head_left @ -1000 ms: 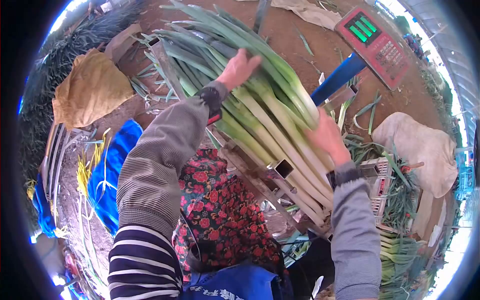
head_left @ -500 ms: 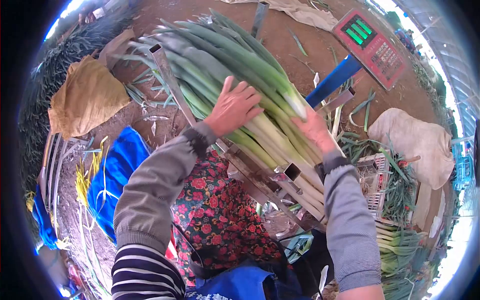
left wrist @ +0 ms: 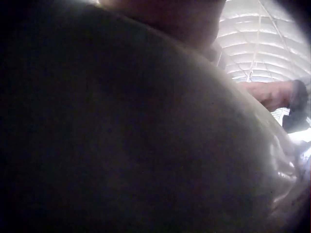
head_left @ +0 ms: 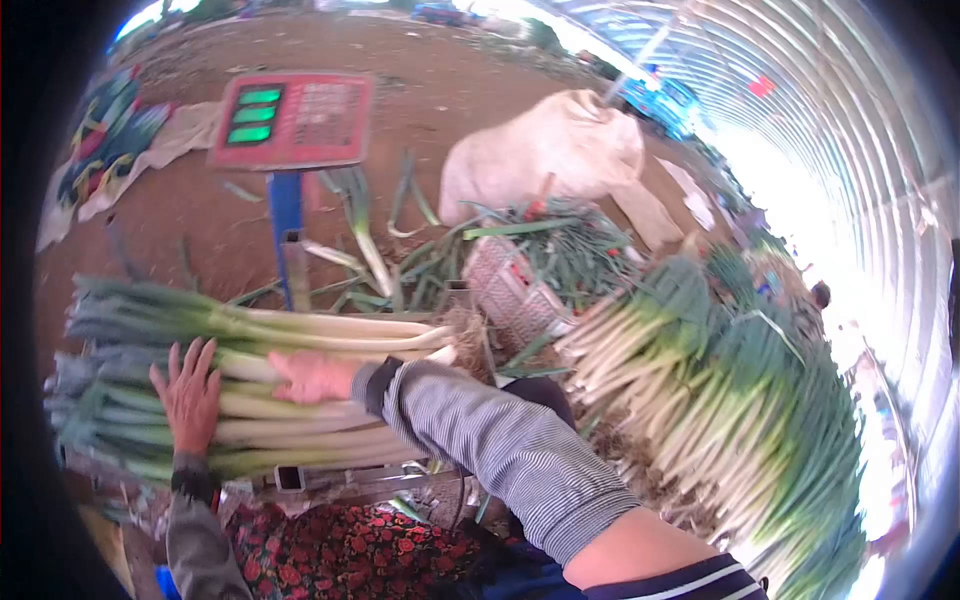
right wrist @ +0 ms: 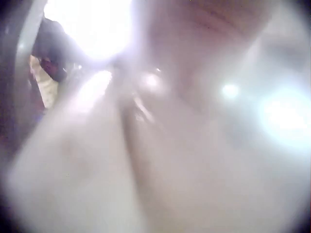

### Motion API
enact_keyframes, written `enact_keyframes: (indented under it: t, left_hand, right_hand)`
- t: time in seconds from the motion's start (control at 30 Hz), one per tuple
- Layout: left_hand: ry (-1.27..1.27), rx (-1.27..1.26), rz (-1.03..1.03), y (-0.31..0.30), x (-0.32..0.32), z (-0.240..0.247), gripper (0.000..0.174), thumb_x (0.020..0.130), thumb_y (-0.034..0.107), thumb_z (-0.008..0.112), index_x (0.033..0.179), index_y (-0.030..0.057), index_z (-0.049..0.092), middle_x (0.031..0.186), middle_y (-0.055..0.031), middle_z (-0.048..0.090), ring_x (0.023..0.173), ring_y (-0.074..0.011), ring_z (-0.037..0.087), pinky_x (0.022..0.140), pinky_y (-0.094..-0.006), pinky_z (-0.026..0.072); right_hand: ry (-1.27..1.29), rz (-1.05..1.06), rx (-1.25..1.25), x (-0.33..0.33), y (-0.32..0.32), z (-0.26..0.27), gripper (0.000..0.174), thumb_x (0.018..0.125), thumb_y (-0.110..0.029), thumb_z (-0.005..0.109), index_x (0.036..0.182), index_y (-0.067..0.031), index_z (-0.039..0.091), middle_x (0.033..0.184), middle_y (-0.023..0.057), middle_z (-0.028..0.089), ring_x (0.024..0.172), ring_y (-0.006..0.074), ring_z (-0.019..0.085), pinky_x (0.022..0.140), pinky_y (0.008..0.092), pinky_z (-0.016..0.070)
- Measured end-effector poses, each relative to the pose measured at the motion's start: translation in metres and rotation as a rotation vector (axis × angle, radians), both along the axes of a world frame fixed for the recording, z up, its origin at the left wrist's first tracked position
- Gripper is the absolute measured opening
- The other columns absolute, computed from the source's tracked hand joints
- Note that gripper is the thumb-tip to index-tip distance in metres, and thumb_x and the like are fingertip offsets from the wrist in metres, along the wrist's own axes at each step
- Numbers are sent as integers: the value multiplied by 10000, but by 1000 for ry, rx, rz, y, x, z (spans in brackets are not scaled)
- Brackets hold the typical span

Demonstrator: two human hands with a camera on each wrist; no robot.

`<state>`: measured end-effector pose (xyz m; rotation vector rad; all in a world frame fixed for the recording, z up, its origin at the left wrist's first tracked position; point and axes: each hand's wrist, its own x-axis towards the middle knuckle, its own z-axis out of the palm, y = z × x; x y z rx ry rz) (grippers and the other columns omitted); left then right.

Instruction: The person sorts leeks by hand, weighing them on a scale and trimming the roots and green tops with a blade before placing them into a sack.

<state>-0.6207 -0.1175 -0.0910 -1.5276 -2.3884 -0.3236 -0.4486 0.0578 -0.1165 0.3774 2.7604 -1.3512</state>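
A thick pile of long green onions [head_left: 330,432] lies in a metal frame [head_left: 345,478], leaves to the left and white stalks to the right in the head view. My left hand [head_left: 190,398] rests on the leafy part with its fingers spread. Close beside it, my right hand [head_left: 315,378] lies across the pale stalks, fingers pointing left. A dark, blurred onion surface [left wrist: 146,126] fills most of the left wrist view, with the right hand [left wrist: 269,93] beyond it. Pale stalks [right wrist: 73,160] blur close to the right wrist camera.
Behind the pile stands a red scale display [head_left: 292,120] on a blue post [head_left: 287,235]. To the right are a crate [head_left: 512,285] with onion greens, a large pale sack [head_left: 545,150] and a long row of green onions [head_left: 700,420] on the ground.
The head view has swung to the right, bringing the onion row into sight. My left hand has moved from the leaves' far side to the near side; the right hand has come closer to it.
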Motion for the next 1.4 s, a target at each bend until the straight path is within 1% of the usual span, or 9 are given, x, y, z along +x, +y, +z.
enact_keyframes:
  t: [0.13,0.27,0.33,0.6,0.7,0.87,1.03,1.1,1.4]
  left_hand:
    - [-114,-135,60,2,-6,-2,411,877,208,466,1285,169,490,1302,-59,485,1275,-332,346,1069,-592,105]
    - [-104,-189,62,8,0,11,426,883,187,451,1306,139,464,1329,-87,455,1282,-348,333,1075,-579,104]
    - [-93,-203,77,9,4,15,438,885,187,447,1320,142,451,1340,-84,448,1292,-346,321,1075,-580,99]
    - [-112,-221,19,18,18,14,519,856,184,454,1373,163,403,1444,-32,340,1370,-298,218,1099,-563,23]
    - [-144,-213,3,20,17,11,524,848,166,451,1370,161,403,1449,-30,329,1376,-291,202,1100,-561,25]
    - [-152,-217,23,14,25,18,520,846,147,446,1365,160,406,1446,-29,329,1376,-285,200,1102,-558,28]
    - [-162,-246,60,12,32,26,532,837,141,460,1365,177,406,1442,-15,335,1370,-284,211,1100,-562,48]
    - [-158,-246,69,13,33,28,539,833,137,466,1367,185,405,1440,-9,340,1368,-282,215,1099,-564,58]
    - [51,-357,105,1,83,78,537,822,210,485,1356,240,427,1437,6,358,1359,-272,246,1101,-572,105]
  right_hand:
    - [-80,-27,532,59,8,1,460,847,-415,568,1062,-13,507,1134,165,553,1077,340,511,823,505,440]
    - [-559,52,616,133,42,34,587,875,-522,439,1187,-26,462,1262,175,467,1189,363,427,886,636,342]
    - [-392,-102,721,153,35,-9,674,886,-565,369,1256,-3,419,1314,205,412,1224,381,391,916,673,290]
    - [-519,-108,464,160,21,18,966,824,-724,292,1371,70,225,1429,262,243,1325,416,249,1014,656,157]
    - [-570,-60,475,155,24,36,876,839,-618,443,1366,55,252,1381,259,342,1275,397,352,1023,586,242]
    - [381,-118,107,158,-14,136,498,794,-189,656,1232,-10,499,1117,193,601,1071,313,563,914,353,430]
    - [1047,406,-327,187,-102,315,84,776,10,577,808,-34,641,852,101,636,825,252,606,757,327,473]
    - [1190,647,-347,167,-104,303,299,869,-284,610,947,5,616,866,137,606,816,270,597,710,369,467]
    - [1183,765,-689,189,-140,358,206,905,-144,561,915,58,602,787,119,610,673,218,577,583,316,456]
